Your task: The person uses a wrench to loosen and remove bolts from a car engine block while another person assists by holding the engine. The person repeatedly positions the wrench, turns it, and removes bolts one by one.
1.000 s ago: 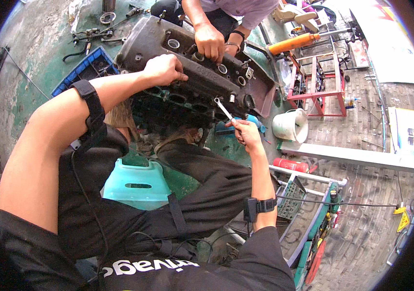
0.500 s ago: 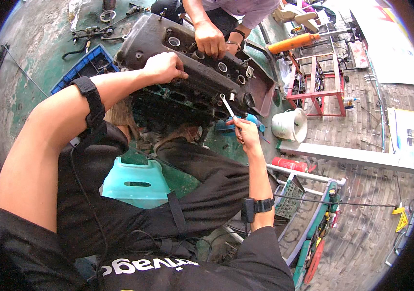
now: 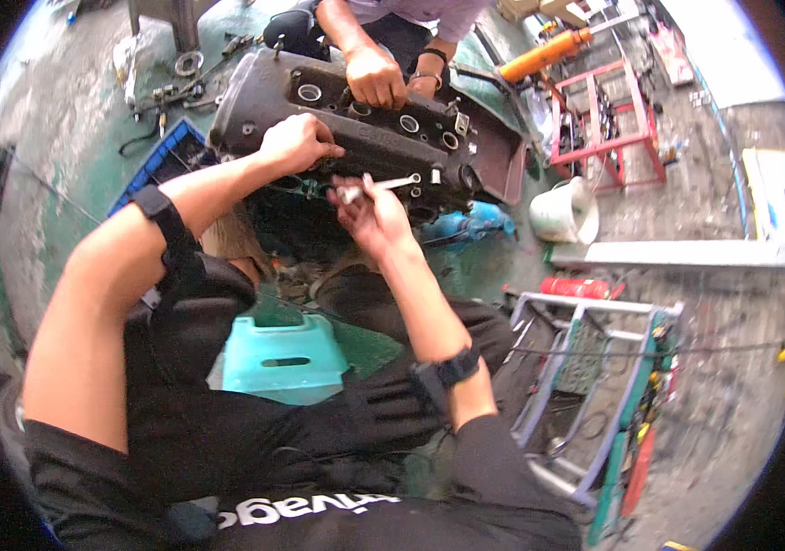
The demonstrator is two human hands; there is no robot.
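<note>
A dark grey engine head cover (image 3: 355, 115) lies on the green floor in front of me. My left hand (image 3: 296, 142) rests on its near edge, fingers curled over it. My right hand (image 3: 369, 216) is shut on a silver wrench (image 3: 388, 185) whose tip points at the cover's near side. Across the engine, another person's hands (image 3: 376, 78) press on the top of the cover.
I sit on a teal plastic stool (image 3: 282, 358). A blue crate (image 3: 167, 156) and loose tools (image 3: 176, 78) lie at the left. A white bucket (image 3: 562, 213), red metal stand (image 3: 608, 129), orange cylinder (image 3: 548, 55) and a metal rack (image 3: 594, 395) crowd the right.
My right hand has moved left and up with the wrench, from beside the engine's right end to its near edge. My left hand stays on the cover.
</note>
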